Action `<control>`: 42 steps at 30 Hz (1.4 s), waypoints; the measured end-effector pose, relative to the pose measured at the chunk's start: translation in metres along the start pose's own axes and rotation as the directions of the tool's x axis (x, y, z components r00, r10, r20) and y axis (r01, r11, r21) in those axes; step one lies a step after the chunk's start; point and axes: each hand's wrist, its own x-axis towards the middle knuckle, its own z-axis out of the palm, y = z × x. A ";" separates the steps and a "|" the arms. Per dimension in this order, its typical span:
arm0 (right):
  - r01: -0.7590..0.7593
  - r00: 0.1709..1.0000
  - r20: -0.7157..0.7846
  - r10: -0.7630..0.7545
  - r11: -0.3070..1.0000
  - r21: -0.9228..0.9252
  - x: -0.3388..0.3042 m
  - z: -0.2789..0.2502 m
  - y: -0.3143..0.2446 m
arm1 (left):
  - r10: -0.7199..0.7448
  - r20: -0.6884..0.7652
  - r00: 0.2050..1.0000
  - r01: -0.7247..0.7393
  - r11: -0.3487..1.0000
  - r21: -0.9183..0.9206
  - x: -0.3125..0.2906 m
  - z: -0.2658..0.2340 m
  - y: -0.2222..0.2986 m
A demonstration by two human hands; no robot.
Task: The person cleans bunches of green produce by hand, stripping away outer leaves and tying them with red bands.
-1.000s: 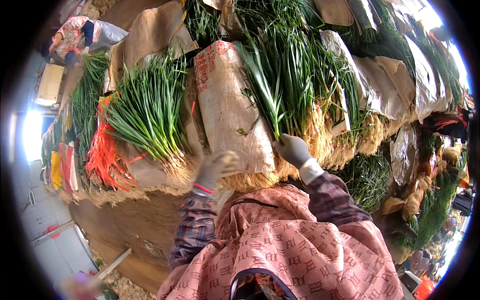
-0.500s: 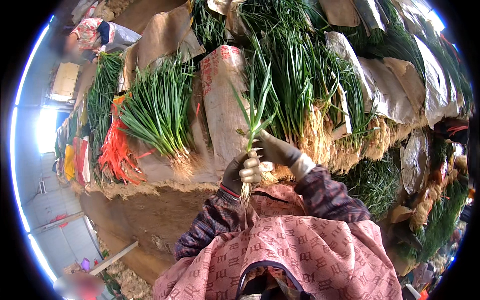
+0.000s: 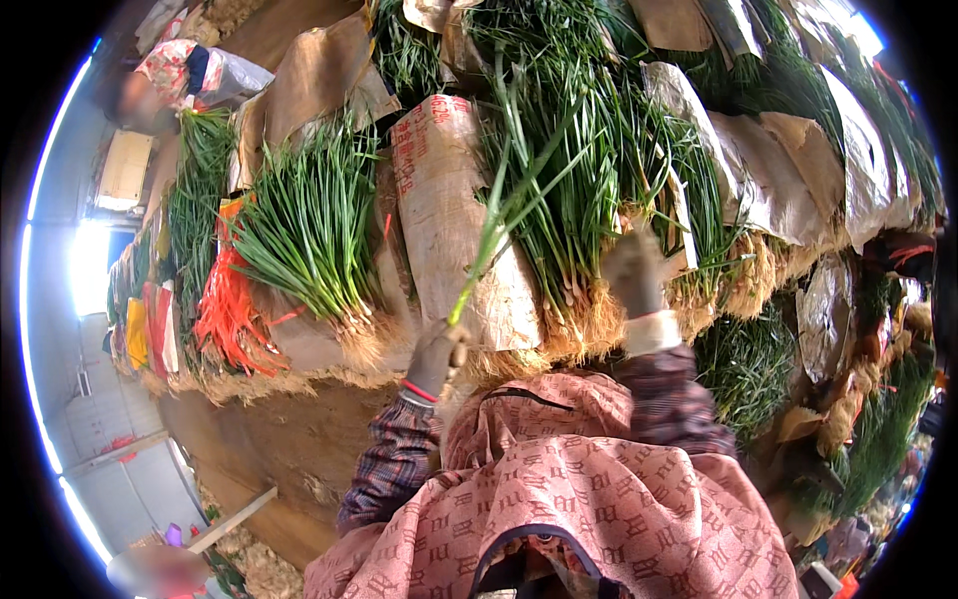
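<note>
**Scallions sorted by hand at a heaped market stall**

A long bank of green onion bundles (image 3: 589,170), roots outward and leaves fanned upward, fills the stall from end to end, with brown paper sacks (image 3: 449,210) laid between the heaps and a tangle of orange ties (image 3: 228,309) beside the bundle of scallions at left (image 3: 309,225). Farther back, another person in patterned sleeves (image 3: 175,75) bends over the same row.

The worker in the pink patterned smock (image 3: 589,509) appears to be midway through pulling single stalks out for sorting. The left hand (image 3: 437,354), gloved dark, is closed around the pale base of one green onion stalk (image 3: 496,225), which rises tilted to the right, its leaves crossing the sack and the pile behind. The right hand (image 3: 634,272), in a light glove and blurred, is raised against the rooted ends of the big pile; whether its fingers are spread or curled I cannot tell.

The next move likely calls for a steady left grip while the right works at the roots. The stalk looks fresh, slender, bright green, whitish at the bottom.
</note>
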 end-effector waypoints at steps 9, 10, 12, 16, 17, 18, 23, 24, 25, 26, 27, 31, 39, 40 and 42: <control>0.022 0.934 -0.348 -0.084 0.984 -0.179 -0.127 -0.248 -0.253 | 0.865 -0.277 0.418 -0.197 0.384 0.902 0.008 -0.027 -0.001; -0.218 0.770 -0.635 0.058 0.960 -0.177 -0.108 -0.256 -0.243 | 0.911 -0.226 0.345 -0.199 0.306 0.931 0.011 -0.024 0.002; -0.618 0.682 -0.720 0.130 0.629 -0.471 -0.086 -0.205 -0.196 | 0.862 -0.236 0.449 -0.142 0.330 0.933 0.001 -0.023 0.006; 0.194 0.963 0.250 0.098 0.391 -0.900 -0.063 -0.030 -0.051 | 0.851 -0.114 0.512 -0.221 0.259 0.940 0.002 0.002 0.011; 0.670 0.742 0.635 -0.214 0.252 -0.698 -0.055 0.028 -0.017 | 0.836 -0.084 0.543 -0.230 0.244 0.942 -0.001 0.006 0.010; 0.724 0.642 0.725 -0.247 -0.113 -0.680 -0.054 0.077 -0.008 | 0.817 -0.054 0.574 -0.242 0.232 0.942 -0.004 0.009 0.008; 0.380 0.915 0.402 0.042 -0.427 -0.821 -0.046 0.117 0.051 | 0.740 -0.104 0.664 -0.198 0.308 0.930 -0.011 0.025 -0.002; 0.376 0.905 0.424 -0.014 -0.435 -0.818 -0.047 0.108 0.065 | 0.734 -0.106 0.670 -0.206 0.321 0.924 -0.010 0.026 -0.003; 0.366 0.917 0.399 0.020 -0.440 -0.820 -0.058 0.110 0.067 | 0.720 -0.116 0.684 -0.202 0.340 0.918 -0.012 0.027 -0.008; 0.356 0.927 0.372 0.054 -0.444 -0.822 -0.065 0.112 0.068 | 0.705 -0.126 0.698 -0.198 0.360 0.912 -0.013 0.027 -0.013; 0.410 0.896 0.442 0.053 -0.484 -0.773 -0.065 0.106 0.070 | 0.695 -0.146 0.704 -0.195 0.387 0.901 -0.013 0.028 -0.018; 0.409 0.850 0.496 -0.174 -0.374 -0.832 -0.057 0.065 0.069 | 0.569 -0.436 0.697 -0.193 0.735 0.651 -0.008 0.030 -0.010; 0.146 0.985 0.174 -0.017 -0.469 -0.871 -0.019 -0.003 0.100 | 0.064 -0.312 0.948 -0.131 0.971 -0.199 0.036 0.043 0.016; 0.132 0.990 0.140 0.008 -0.394 -0.910 -0.010 -0.006 0.096 | -0.027 -0.204 0.979 -0.034 0.956 -0.291 0.043 0.045 0.006; 0.076 0.996 0.059 0.064 -0.309 -0.948 -0.010 0.000 0.090 | -0.050 -0.209 0.977 -0.030 0.933 -0.360 0.047 0.047 -0.011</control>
